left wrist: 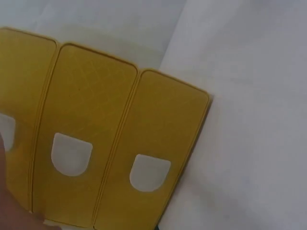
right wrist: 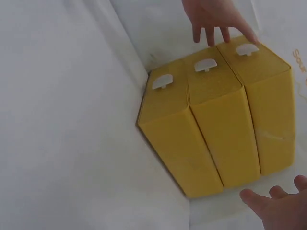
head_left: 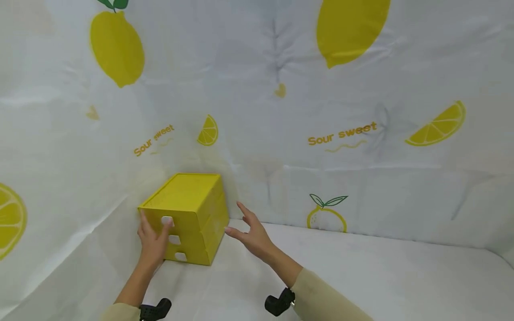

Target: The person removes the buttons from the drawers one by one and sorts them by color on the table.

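A yellow three-drawer storage box (head_left: 184, 236) stands in the corner, a white tab handle on each drawer front. My left hand (head_left: 153, 243) is at its front left edge, with the thumb beside the top handle (head_left: 166, 220) and the fingers along the left side. In the right wrist view the left hand (right wrist: 213, 17) shows fairly straight, spread fingers against the box. My right hand (head_left: 254, 236) hovers off the box's right side, thumb and fingers spread, holding nothing. Only part of the left hand (left wrist: 14, 213) enters the left wrist view, next to the drawer fronts.
White lemon-printed sheeting (head_left: 257, 133) forms walls behind and to the left of the box. The white tabletop (head_left: 361, 272) extends to the right and front. A black wrist device (head_left: 279, 302) sits by the right sleeve, another (head_left: 155, 309) by the left.
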### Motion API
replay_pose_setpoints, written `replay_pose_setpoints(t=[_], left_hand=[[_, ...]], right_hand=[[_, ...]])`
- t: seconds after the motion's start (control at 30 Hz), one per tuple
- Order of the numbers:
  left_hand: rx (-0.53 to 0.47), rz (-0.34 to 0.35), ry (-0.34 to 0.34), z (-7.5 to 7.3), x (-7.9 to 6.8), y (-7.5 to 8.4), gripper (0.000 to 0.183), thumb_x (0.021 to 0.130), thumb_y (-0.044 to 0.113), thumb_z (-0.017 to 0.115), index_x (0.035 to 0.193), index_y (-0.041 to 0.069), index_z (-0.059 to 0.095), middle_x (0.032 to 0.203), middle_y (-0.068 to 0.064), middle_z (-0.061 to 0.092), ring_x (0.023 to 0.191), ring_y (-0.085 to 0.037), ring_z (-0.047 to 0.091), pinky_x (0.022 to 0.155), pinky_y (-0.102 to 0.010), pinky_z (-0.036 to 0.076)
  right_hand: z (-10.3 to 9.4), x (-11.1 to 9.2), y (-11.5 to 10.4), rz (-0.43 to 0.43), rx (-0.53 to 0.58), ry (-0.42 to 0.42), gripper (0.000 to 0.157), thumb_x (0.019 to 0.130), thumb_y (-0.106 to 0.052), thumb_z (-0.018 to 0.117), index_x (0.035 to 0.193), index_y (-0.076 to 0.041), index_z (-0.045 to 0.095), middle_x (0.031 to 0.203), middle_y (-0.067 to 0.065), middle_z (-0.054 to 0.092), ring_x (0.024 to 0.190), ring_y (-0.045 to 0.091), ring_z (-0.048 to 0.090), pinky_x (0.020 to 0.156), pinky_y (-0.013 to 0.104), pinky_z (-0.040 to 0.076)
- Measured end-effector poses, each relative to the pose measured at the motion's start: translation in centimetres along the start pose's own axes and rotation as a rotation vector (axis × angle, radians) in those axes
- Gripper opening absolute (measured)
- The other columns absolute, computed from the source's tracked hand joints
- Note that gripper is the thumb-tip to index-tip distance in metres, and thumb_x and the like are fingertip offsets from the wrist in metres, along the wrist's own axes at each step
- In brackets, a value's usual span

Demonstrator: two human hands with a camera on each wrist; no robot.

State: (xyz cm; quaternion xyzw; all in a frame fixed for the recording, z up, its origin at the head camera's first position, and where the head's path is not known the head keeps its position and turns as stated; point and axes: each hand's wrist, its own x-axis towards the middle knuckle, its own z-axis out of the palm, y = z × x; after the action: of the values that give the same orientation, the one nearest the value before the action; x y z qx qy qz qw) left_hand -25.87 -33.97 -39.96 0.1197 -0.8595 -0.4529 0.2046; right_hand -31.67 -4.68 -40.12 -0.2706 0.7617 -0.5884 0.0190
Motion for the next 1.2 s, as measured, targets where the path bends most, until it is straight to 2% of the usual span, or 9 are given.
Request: replay_pose_setpoints(t=[0.1,0.2,0.27,0.37,0.47,0.67,0.8,1.0,1.2], left_hand=[[0.032,-0.032,0.069,-0.1,0.6,-0.7,0.104,0.100,0.055,0.051,0.157,0.019,-0.028,0.160,-0.033,-0.010,0.148,-0.057,0.010,0.119,-0.070,0.018],[0.038,-0.050,0.133,-0.4,1.3,-1.2,0.109,0.097,0.057,0.056,0.159,0.015,-0.023,0.161,-0.034,-0.006,0.148,-0.056,0.013,0.120,-0.069,0.019],[0.006,-0.052,0.118,-0.5,1.9,-1.3,0.111,0.097,0.056,0.058,0.159,0.013,-0.023,0.164,-0.031,-0.011,0.152,-0.053,0.008,0.122,-0.067,0.016],[-0.047,-0.046,0.027,-0.5,2.8,-1.6,0.110,0.098,0.054,0.056,0.156,0.018,-0.030,0.168,-0.020,-0.018,0.157,-0.045,-0.002,0.126,-0.061,0.008],[-0.103,-0.040,-0.026,-0.3,3.3,-1.9,0.108,0.099,0.054,0.056,0.156,0.022,-0.030,0.170,-0.018,-0.015,0.157,-0.042,0.002,0.127,-0.059,0.010],[-0.078,0.024,0.050,-0.3,2.8,-3.0,0.104,0.099,0.048,0.060,0.161,0.017,-0.017,0.168,-0.026,0.006,0.151,-0.048,0.019,0.121,-0.065,0.021],[-0.041,0.074,0.117,-0.6,2.2,-3.7,0.100,0.098,0.044,0.062,0.162,0.012,-0.007,0.162,-0.031,0.018,0.149,-0.049,0.023,0.120,-0.066,0.023],[0.025,-0.033,0.106,0.0,1.5,-3.5,0.109,0.097,0.057,0.056,0.159,0.007,-0.018,0.160,-0.042,0.002,0.149,-0.057,0.010,0.121,-0.068,0.015],[0.050,-0.070,0.108,0.5,1.4,-3.2,0.112,0.096,0.060,0.056,0.159,0.009,-0.020,0.157,-0.043,0.007,0.145,-0.058,0.018,0.118,-0.069,0.020]], right_hand=[[1.5,1.2,-0.3,-0.024,-0.002,0.002,0.088,0.090,-0.051,0.072,0.161,-0.030,0.025,0.167,0.010,0.026,0.149,0.042,0.034,0.112,0.067,0.039],[2.8,2.2,-0.6,-0.054,-0.023,-0.001,0.090,0.090,-0.049,0.072,0.162,-0.023,0.025,0.166,0.013,0.027,0.148,0.042,0.035,0.115,0.064,0.037],[3.1,2.7,-0.8,-0.064,-0.043,-0.011,0.092,0.090,-0.050,0.072,0.162,-0.019,0.024,0.167,0.013,0.027,0.149,0.041,0.034,0.116,0.062,0.036],[3.5,3.5,-1.3,-0.058,-0.070,-0.029,0.094,0.089,-0.050,0.072,0.162,-0.019,0.022,0.168,0.011,0.025,0.152,0.037,0.029,0.119,0.062,0.031],[4.1,4.2,-1.9,-0.045,-0.081,-0.035,0.094,0.088,-0.046,0.074,0.163,-0.023,0.021,0.169,0.008,0.024,0.155,0.035,0.025,0.121,0.063,0.028],[7.1,5.0,-2.5,-0.058,-0.084,-0.024,0.096,0.088,-0.042,0.077,0.163,-0.027,0.018,0.170,0.007,0.019,0.157,0.033,0.021,0.123,0.061,0.026],[9.4,4.8,-2.6,-0.034,-0.066,0.033,0.094,0.089,-0.042,0.077,0.162,-0.029,0.020,0.170,0.014,0.016,0.157,0.036,0.020,0.122,0.062,0.027],[10.5,4.3,-2.4,-0.017,-0.027,0.168,0.085,0.092,-0.036,0.075,0.161,-0.030,0.025,0.168,0.010,0.024,0.155,0.032,0.026,0.123,0.058,0.027],[10.2,4.0,-2.4,-0.023,-0.029,0.244,0.064,0.101,-0.033,0.062,0.158,-0.032,0.033,0.165,0.011,0.032,0.150,0.033,0.037,0.120,0.058,0.032]])
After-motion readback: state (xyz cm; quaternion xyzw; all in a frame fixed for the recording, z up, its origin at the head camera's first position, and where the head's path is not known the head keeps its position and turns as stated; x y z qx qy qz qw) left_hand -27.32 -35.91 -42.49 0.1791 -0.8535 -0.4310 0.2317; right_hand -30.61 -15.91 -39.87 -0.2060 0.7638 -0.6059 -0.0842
